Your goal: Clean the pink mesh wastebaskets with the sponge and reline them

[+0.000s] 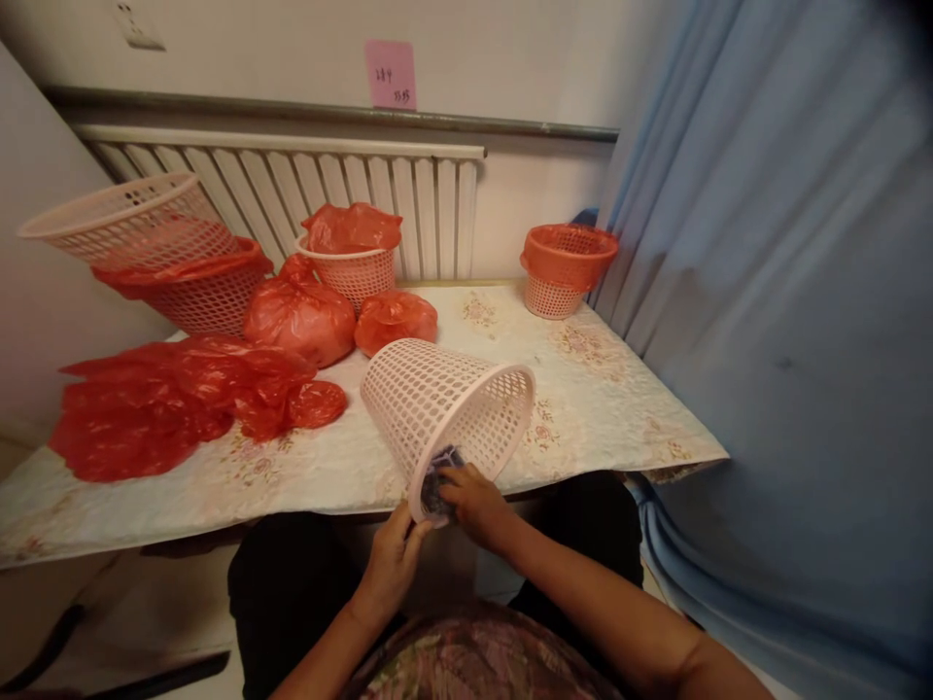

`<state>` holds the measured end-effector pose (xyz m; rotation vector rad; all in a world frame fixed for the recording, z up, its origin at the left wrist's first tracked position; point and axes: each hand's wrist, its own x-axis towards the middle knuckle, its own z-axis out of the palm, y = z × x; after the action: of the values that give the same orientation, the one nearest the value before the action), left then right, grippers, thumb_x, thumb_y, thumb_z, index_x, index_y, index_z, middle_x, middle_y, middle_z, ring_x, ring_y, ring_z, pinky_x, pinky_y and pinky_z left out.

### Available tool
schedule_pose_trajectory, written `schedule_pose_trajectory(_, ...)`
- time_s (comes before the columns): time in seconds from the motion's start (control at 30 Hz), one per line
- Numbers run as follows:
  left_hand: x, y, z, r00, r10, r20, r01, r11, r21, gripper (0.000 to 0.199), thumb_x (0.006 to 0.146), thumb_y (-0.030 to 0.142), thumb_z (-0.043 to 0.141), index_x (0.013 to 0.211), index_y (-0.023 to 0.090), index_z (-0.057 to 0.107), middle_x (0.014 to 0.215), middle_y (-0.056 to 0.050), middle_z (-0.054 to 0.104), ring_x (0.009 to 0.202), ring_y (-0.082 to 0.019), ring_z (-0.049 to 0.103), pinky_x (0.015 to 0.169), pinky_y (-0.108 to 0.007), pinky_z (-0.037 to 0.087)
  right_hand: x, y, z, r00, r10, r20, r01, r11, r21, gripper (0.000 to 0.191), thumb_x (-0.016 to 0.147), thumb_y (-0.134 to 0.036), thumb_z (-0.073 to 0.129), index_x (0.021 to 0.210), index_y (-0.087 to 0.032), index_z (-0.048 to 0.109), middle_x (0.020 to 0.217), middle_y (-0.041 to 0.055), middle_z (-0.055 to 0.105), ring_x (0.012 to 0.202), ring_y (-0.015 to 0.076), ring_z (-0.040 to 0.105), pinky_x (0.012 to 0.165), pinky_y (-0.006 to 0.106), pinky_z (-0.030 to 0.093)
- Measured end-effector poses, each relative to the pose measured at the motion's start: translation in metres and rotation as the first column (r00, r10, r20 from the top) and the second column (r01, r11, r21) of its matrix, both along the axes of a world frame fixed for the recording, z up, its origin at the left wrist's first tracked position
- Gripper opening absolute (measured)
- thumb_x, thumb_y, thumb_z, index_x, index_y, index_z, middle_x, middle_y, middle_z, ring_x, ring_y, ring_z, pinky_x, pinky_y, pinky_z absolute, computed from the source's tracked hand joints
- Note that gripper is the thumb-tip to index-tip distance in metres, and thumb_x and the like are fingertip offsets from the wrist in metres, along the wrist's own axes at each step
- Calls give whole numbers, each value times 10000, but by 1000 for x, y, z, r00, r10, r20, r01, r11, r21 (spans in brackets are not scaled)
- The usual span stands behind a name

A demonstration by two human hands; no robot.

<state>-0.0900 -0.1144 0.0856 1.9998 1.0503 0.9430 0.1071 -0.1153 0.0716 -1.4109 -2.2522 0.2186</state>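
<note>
A pale pink plastic wastebasket [415,389] lies tipped on its side at the table's front edge, its mouth turned toward me and to the right. My left hand [394,554] grips the near part of its rim, thumb and fingers closed on it. Just inside the mouth, my right hand [477,501] is closed on a dark grey-blue cloth [435,489] and presses it against the basket's inner wall. Part of the cloth is hidden behind the fingers.
Loose red plastic bags [167,403] lie on the left of the patterned tablecloth [481,311]. Behind stand red-lined baskets [357,272], stacked baskets [211,301] and filled red bags [302,316]. Another lined basket [558,297] is back right, beside a blue curtain [787,369]. A radiator [430,204] lines the wall.
</note>
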Motion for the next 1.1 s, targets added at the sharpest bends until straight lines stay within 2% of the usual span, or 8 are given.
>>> schedule_pose_trajectory(0.13,7,2,7,999,29,16,-29,1000,-1,231,876,323,491,961,166,638,869,-54,685,851,-204,640,769,-299,502,48,19,-6,962,3,272,-19,998,58,182,910,-253,499,996,-234,658,1195,64,562,965,216,469,785,325,441)
schedule_pose_trajectory(0.27,14,4,11,998,63,17,-63,998,-12,211,863,341,502,847,170,624,766,-28,648,726,-178,602,681,-275,484,72,35,-4,943,-109,314,94,994,61,208,921,-233,478,978,-251,677,1177,59,563,958,214,466,791,333,438)
schedule_pose_trajectory(0.37,19,4,10,997,72,21,-71,997,-30,211,871,344,490,848,173,614,784,-31,643,727,-172,586,689,-277,475,69,37,-6,943,-180,281,173,984,47,237,906,-195,475,1007,-266,677,1230,48,543,974,219,462,784,332,432)
schedule_pose_trajectory(0.5,21,2,5,998,57,15,-55,994,-89,211,857,351,494,893,178,609,815,-35,646,788,-187,586,744,-300,474,62,32,-13,948,-205,244,212,977,-3,303,883,-163,464,1094,-254,662,1309,65,500,1030,245,451,839,369,410)
schedule_pose_trajectory(0.7,14,2,3,1000,-20,-6,18,980,-198,189,846,332,518,839,166,608,786,-21,632,734,-162,567,717,-276,454,65,30,-20,952,-221,212,237,970,-49,359,880,-141,441,1151,-249,650,1363,53,469,1086,270,433,900,403,378)
schedule_pose_trajectory(0.9,15,7,8,999,-51,10,52,972,-230,147,822,284,527,819,158,602,754,-16,618,712,-157,556,687,-268,444,62,30,-20,940,-247,235,263,964,-40,379,872,-115,432,1149,-249,654,1339,46,492,1082,271,432,903,408,382)
schedule_pose_trajectory(1.1,24,9,-1,999,-47,13,49,969,-243,149,807,275,541,873,163,614,828,-35,661,780,-176,589,746,-299,471,60,31,-19,947,-247,203,265,962,-66,395,853,-104,446,1157,-252,649,1350,53,480,1095,268,425,914,408,374)
